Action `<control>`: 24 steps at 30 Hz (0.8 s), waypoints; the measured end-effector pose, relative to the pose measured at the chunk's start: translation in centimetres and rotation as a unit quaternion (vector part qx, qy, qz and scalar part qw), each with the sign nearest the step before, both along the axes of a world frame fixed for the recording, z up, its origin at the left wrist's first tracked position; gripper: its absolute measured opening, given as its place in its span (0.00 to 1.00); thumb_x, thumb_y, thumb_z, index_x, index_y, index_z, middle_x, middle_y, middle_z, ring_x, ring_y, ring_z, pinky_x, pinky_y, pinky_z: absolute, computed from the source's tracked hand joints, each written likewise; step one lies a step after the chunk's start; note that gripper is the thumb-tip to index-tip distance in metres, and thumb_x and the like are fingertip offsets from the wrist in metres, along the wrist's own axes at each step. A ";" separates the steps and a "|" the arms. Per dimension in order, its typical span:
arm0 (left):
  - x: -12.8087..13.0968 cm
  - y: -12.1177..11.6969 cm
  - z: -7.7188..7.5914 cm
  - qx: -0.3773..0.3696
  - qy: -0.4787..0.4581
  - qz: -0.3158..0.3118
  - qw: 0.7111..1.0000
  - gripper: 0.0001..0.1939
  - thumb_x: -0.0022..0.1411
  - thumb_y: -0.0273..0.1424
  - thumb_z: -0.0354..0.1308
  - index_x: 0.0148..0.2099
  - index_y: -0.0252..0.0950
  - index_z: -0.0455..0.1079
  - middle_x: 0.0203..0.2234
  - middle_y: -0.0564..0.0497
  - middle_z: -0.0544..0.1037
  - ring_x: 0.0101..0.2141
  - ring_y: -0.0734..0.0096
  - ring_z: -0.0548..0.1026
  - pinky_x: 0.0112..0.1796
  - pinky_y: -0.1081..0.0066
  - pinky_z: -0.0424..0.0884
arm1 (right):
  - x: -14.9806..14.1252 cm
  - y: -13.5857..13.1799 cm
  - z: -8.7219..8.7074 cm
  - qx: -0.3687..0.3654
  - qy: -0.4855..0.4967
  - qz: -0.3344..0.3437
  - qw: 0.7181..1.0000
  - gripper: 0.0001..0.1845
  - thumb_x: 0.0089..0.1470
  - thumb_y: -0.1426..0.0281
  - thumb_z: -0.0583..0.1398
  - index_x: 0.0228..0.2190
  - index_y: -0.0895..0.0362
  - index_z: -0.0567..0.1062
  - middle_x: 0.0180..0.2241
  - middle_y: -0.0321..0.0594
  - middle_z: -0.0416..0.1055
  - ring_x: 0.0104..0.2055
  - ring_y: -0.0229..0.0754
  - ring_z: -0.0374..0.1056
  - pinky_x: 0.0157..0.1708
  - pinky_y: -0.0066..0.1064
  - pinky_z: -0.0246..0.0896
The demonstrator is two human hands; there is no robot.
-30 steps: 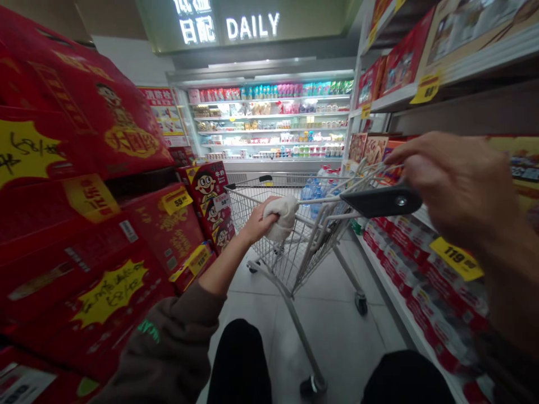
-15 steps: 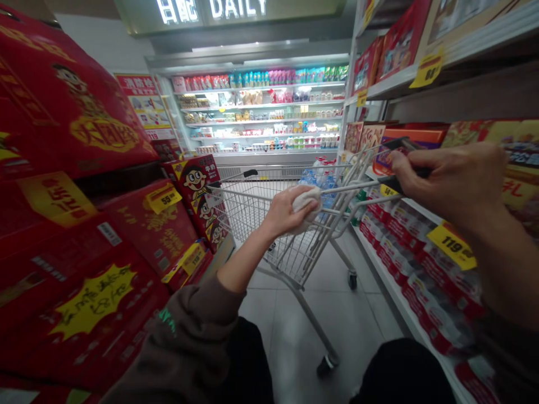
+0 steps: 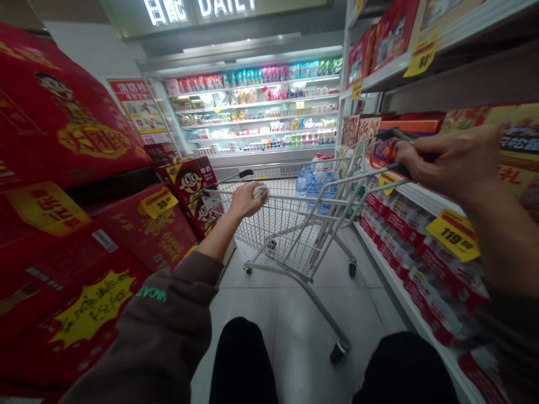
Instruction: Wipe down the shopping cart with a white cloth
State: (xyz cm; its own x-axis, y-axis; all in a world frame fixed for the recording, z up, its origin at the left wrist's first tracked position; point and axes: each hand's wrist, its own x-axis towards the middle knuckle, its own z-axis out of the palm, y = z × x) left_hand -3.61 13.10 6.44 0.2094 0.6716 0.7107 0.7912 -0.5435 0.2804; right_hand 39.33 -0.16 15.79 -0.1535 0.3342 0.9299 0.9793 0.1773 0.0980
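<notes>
Head view. Left hand (image 3: 248, 200) closed to a loose fist around a white wad of cloth (image 3: 261, 192), soft and crumpled, with only a small rounded tip showing past the fingers. Whether this hand also touches the cart cannot be told. Right hand (image 3: 448, 160) curled shut on a black plastic grip (image 3: 402, 167), which is fixed to the tubular rail of a wire shopping cart (image 3: 290, 227). The cart's basket is a mesh of thin metal wire and stands ahead of both hands, between them. Inside it, forward of the left hand, sit clear plastic water bottles (image 3: 314, 185) in blue-tinted packs.

Left of the left hand: glossy red cardboard cartons (image 3: 170, 227), stacked, with a cartoon figure and a yellow price tag (image 3: 159, 202) reading 55. Below the right hand: a white shelf edge (image 3: 415, 289) carrying shrink-wrapped red-and-white packs (image 3: 438, 292) and a yellow tag (image 3: 453, 235) reading 119. Beneath the hands: pale glazed floor tile (image 3: 295, 331). Left forearm ends in a brown fleece sleeve (image 3: 155, 331) with green lettering.
</notes>
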 end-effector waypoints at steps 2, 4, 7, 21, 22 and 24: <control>2.2 -0.9 0.6 -0.012 0.015 -0.007 1.000 0.16 0.58 0.44 0.60 0.39 0.39 0.79 0.30 0.50 0.81 0.34 0.62 0.75 0.42 0.59 0.70 | 0.2 0.2 0.0 0.004 0.000 -0.001 1.000 0.28 0.58 0.51 0.53 0.16 0.55 0.74 0.14 0.34 0.54 0.21 0.34 0.52 0.25 0.30 0.38; 5.3 -2.4 1.4 -0.046 0.042 -0.026 0.998 0.17 0.61 0.45 0.58 0.41 0.39 0.80 0.33 0.47 0.83 0.35 0.58 0.77 0.40 0.58 0.70 | 0.4 0.4 0.0 0.007 0.001 -0.001 1.000 0.29 0.58 0.50 0.53 0.17 0.56 0.75 0.14 0.35 0.55 0.22 0.34 0.52 0.25 0.30 0.38; 9.6 -4.6 2.3 -0.070 0.077 -0.083 0.991 0.18 0.63 0.45 0.56 0.43 0.40 0.79 0.37 0.47 0.84 0.39 0.54 0.79 0.41 0.59 0.70 | 0.7 0.4 0.0 0.005 0.006 0.000 1.000 0.29 0.57 0.51 0.53 0.16 0.56 0.73 0.14 0.35 0.54 0.21 0.33 0.52 0.25 0.30 0.39; 4.7 -1.7 1.9 -0.109 0.014 -0.077 0.991 0.23 0.63 0.53 0.53 0.41 0.40 0.76 0.36 0.47 0.82 0.38 0.58 0.77 0.43 0.62 0.70 | 1.7 -0.3 0.2 -0.027 0.011 0.034 0.999 0.27 0.57 0.52 0.53 0.14 0.56 0.64 0.13 0.32 0.50 0.20 0.32 0.50 0.26 0.30 0.42; 4.4 -1.7 1.9 -0.108 0.011 -0.067 0.992 0.22 0.63 0.52 0.53 0.40 0.40 0.76 0.36 0.47 0.82 0.38 0.59 0.77 0.43 0.62 0.70 | 1.7 -0.3 0.2 -0.021 0.012 0.040 0.999 0.27 0.57 0.53 0.54 0.14 0.56 0.64 0.13 0.32 0.49 0.20 0.32 0.50 0.26 0.30 0.42; 4.3 -1.8 1.9 -0.111 0.012 -0.043 0.993 0.20 0.64 0.50 0.54 0.40 0.40 0.76 0.35 0.47 0.82 0.38 0.60 0.77 0.43 0.62 0.71 | 1.6 -0.3 0.1 -0.010 0.015 0.051 0.999 0.26 0.57 0.54 0.55 0.13 0.55 0.62 0.13 0.31 0.47 0.19 0.32 0.49 0.25 0.31 0.41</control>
